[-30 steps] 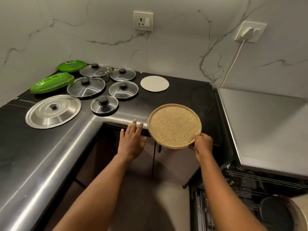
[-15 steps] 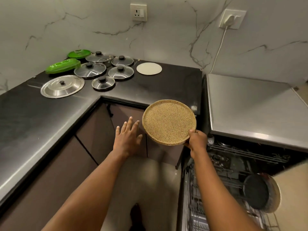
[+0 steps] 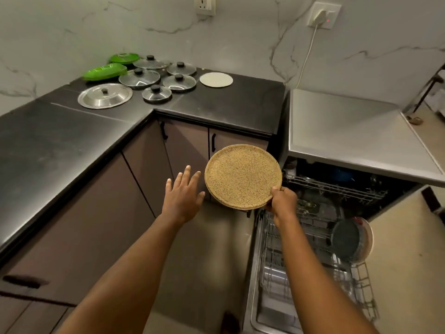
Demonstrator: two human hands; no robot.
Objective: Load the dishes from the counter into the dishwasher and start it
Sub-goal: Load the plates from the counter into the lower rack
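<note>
while right hand (image 3: 281, 198) pinches speckled plates (image 3: 243, 175) at near rim, left hand (image 3: 184, 196) hovers beside, fingers spread.

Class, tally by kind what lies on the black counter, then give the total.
Glass lids with black knobs: 5
Steel lid: 1
Green dish piles: 2
White round plate: 1
Total: 9

L hand (image 3: 184, 192) mid-frame, palm down, fingers spread straight. R hand (image 3: 283, 198) right of centre, thumb + fingers pinching plate stack (image 3: 242, 174) rim.
</note>
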